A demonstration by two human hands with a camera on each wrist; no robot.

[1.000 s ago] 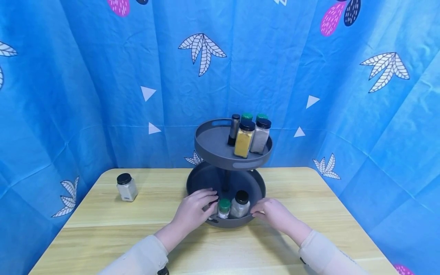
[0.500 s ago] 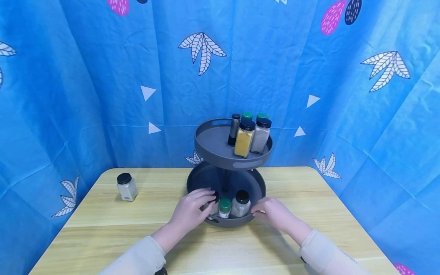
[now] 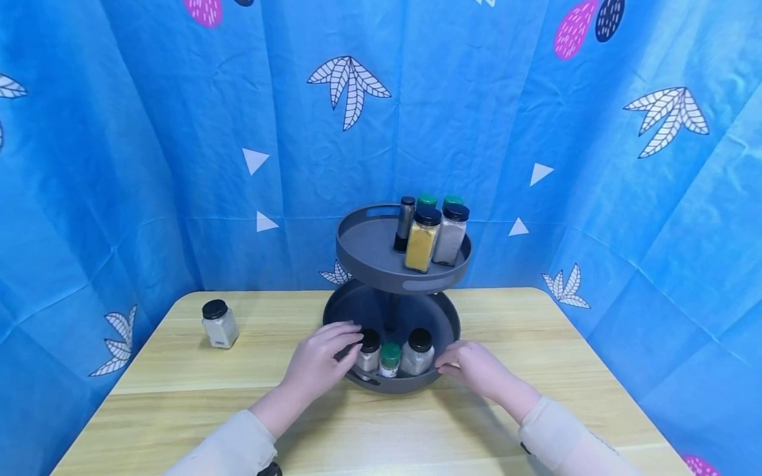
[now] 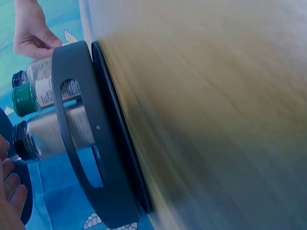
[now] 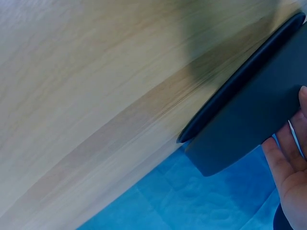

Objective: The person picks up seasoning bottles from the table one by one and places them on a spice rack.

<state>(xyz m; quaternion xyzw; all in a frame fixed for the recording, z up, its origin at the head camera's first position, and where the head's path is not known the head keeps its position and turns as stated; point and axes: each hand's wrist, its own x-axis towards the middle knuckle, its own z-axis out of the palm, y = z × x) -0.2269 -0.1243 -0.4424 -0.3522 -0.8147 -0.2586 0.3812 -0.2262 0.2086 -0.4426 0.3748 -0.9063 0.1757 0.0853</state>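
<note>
In the head view my left hand [image 3: 317, 360] hovers at the left side of the lower tray [image 3: 405, 385], fingers loosely bent beside a glass jar with a black lid [image 3: 368, 360]. Those fingers appear at the left edge of the left wrist view, right by the jar's lid [image 4: 21, 140]. A small green-capped jar [image 3: 389, 360] and another black-lidded jar [image 3: 417, 358] stand to its right, all upright inside the tray. My right hand [image 3: 473, 370] pinches the tray's right rim, thumb against the outer wall in the right wrist view.
Above sits an upper tray [image 3: 372, 254] on a central post, holding a yellow spice jar [image 3: 421, 244], a grey-white jar [image 3: 450, 238], a slim dark bottle [image 3: 404, 225] and green-capped jars behind. Alone on the wooden table [image 3: 238, 410] stands a white-filled jar [image 3: 221, 329]. A blue curtain [image 3: 381, 165] surrounds the table.
My left hand has drawn back left from the black-lidded jar, which now shows fully beside the green-capped one. My right hand stays at the tray's rim.
</note>
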